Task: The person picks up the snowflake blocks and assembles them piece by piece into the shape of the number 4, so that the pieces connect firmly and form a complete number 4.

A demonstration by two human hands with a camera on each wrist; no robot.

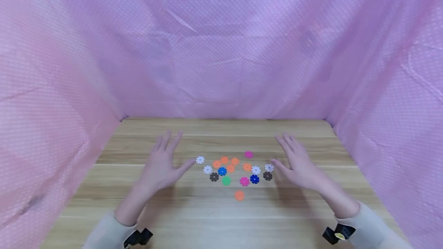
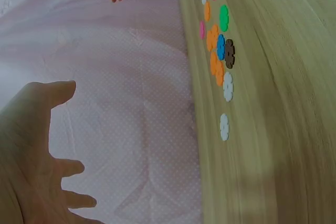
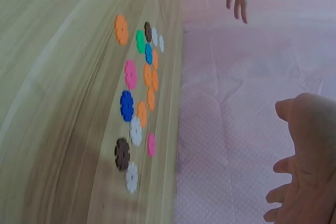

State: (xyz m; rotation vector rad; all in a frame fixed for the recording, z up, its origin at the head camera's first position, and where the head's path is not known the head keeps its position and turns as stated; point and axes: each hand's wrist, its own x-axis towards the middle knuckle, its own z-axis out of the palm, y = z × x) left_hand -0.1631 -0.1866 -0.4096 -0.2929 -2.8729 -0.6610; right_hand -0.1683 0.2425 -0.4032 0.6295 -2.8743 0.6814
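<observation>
Several flat, notched plastic discs, like snowflake building pieces, lie spread over the middle of the wooden table. Among them are a green disc [image 1: 226,181], a dark blue disc [image 1: 254,179], a lighter blue disc [image 1: 222,171] and an orange disc [image 1: 239,195] closest to the front. My left hand [image 1: 162,166] hovers left of them, fingers spread, its thumb near a white disc [image 1: 200,160]. On the other side my right hand [image 1: 299,164] is held above the table with fingers extended, nearest to a white disc [image 1: 269,168] and a dark brown disc [image 1: 267,176]. Both hands hold nothing.
The wooden table [image 1: 194,218] is enclosed at the back and sides by pink dotted sheeting [image 1: 221,68]. A small black device [image 1: 138,237] is strapped at the left wrist, and another black device [image 1: 339,233] at the right.
</observation>
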